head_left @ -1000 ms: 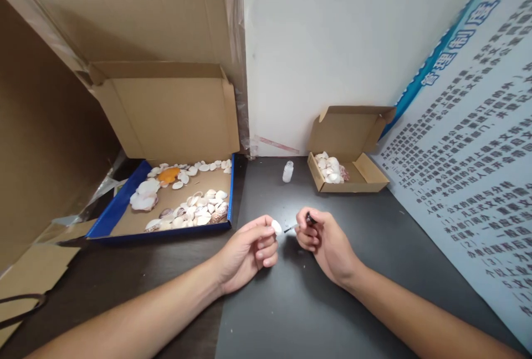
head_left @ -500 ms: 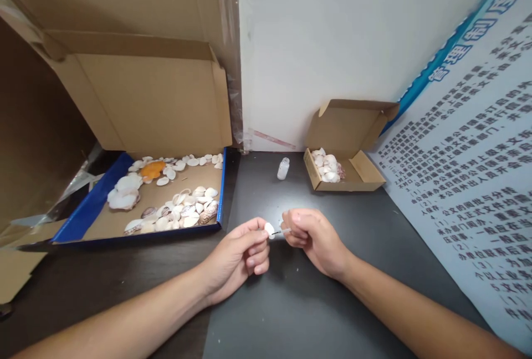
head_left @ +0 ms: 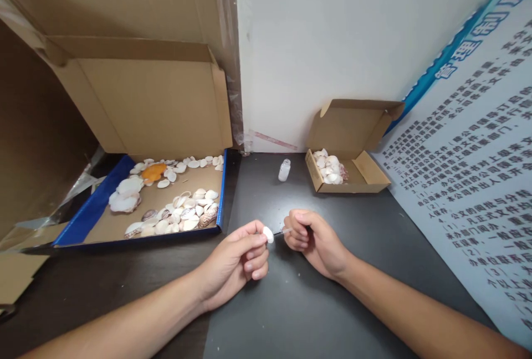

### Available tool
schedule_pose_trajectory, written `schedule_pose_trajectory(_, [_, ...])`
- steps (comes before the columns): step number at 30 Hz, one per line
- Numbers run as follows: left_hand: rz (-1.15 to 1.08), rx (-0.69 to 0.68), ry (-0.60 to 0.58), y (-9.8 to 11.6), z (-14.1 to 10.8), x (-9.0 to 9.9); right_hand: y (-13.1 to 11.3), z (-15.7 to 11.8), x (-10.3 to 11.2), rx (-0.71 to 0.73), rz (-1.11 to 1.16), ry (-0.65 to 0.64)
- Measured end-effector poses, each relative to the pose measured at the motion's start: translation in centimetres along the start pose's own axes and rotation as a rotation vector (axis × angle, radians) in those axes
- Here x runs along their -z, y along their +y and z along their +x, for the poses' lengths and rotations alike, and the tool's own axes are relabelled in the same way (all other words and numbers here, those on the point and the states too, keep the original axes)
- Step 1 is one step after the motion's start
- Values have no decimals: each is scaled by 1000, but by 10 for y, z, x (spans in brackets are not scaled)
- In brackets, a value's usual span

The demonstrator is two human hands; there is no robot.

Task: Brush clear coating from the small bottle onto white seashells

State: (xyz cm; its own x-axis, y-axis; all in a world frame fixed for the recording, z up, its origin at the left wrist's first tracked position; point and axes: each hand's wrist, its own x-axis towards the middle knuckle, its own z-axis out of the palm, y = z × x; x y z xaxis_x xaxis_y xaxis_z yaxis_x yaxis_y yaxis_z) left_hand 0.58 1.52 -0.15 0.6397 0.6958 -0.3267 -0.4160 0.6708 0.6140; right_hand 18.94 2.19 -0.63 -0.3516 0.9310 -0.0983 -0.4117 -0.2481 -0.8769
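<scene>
Between thumb and forefinger, my left hand [head_left: 245, 251] pinches a small white shell [head_left: 268, 234] above the dark mat. To its right, my right hand [head_left: 311, 237] is closed around a thin clear stick with a dark tip [head_left: 281, 232], which points left at the shell. A narrow gap shows between tip and shell. Beyond the hands, a small clear bottle [head_left: 284, 170] with whitish contents stands upright, with no cap on it.
At the left, an open blue-edged box [head_left: 139, 204] holds many shells and an orange one [head_left: 154, 172]. A smaller open carton [head_left: 353, 186] with shells sits back right. A white wall panel and a printed board [head_left: 469, 170] border the mat.
The dark tip has moved away from the shell, to the right. The shell has tilted a little in my left hand. The view has shifted slightly.
</scene>
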Motion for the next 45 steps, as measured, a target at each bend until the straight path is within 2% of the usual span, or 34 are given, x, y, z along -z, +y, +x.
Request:
schedule_pose_trajectory(11, [-2, 4, 19, -1, -1, 0, -4, -4, -5, 23, 56, -44])
schedule_pose_trajectory(16, [-14, 5, 19, 1, -1, -2, 0, -3, -3, 108, -188, 13])
schedule_pose_trajectory(19, [-9, 18, 5, 2, 1, -4, 1, -3, -1, 166, -204, 57])
schedule_pose_trajectory(23, [-19, 40, -13, 3, 2, -2, -5, -9, -6, 190, -216, -4])
schedule_pose_trajectory(25, [-29, 43, -16, 3, 3, 0, -8, -12, -10, 175, -347, -19])
schedule_pose_trajectory(28, [-32, 44, -16, 3, 2, 1, -13, -14, -15, 152, -600, 52])
schedule_pose_trajectory(30, [-25, 42, -13, 3, 2, 1, -16, -16, -16, 185, -667, 77])
schedule_pose_trajectory(34, [-21, 40, -7, 3, 2, 1, -15, -16, -16, 241, -654, 6])
schedule_pose_trajectory(37, [-19, 38, -11, 3, 1, 1, -11, -15, -13, 214, -660, 50])
schedule_pose_trajectory(40, [-6, 37, -4, 3, 1, 1, -3, -15, -8, 247, -618, 91])
schedule_pose_trajectory(43, [3, 35, -3, 3, 0, 0, 7, -20, -3, 347, -554, 90])
schedule_pose_trajectory(45, [10, 34, -3, 3, 0, -1, 12, -25, -2, 446, -560, 32])
